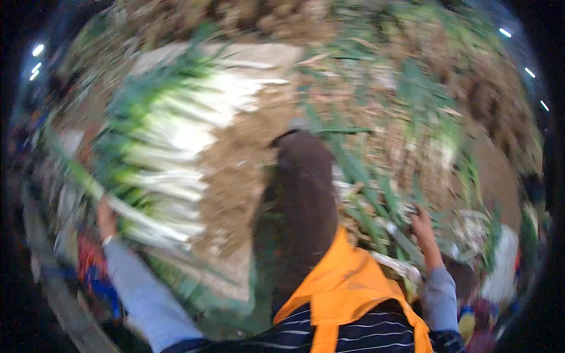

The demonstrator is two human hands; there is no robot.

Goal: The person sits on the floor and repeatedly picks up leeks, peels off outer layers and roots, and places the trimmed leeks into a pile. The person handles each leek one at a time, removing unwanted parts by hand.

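My left hand (pixel 106 219), in a grey-blue sleeve, grips a long leek (pixel 137 217). Its green top points up and left, and its white root end reaches the near end of a row of leeks (pixel 176 128). Those lie side by side on a pale, soil-strewn sheet (pixel 269 54), white ends toward my leg. On the other side my right hand (pixel 424 229) is low over loose leeks and leaves (pixel 368 194). Its fingers curl near something small and dark; blur hides whether they hold it. A grey, flat strip (pixel 404 242) lies close by, perhaps a blade or a leaf.
My dark-trousered leg (pixel 306 189) stands between the row and the scattered trimmings (pixel 353 92). An orange cloth (pixel 353 282) hangs at my front. A white sack (pixel 501 264) is at far right. Red and blue items (pixel 95 264) lie at left. Heaped brown debris (pixel 273 20) borders the top.
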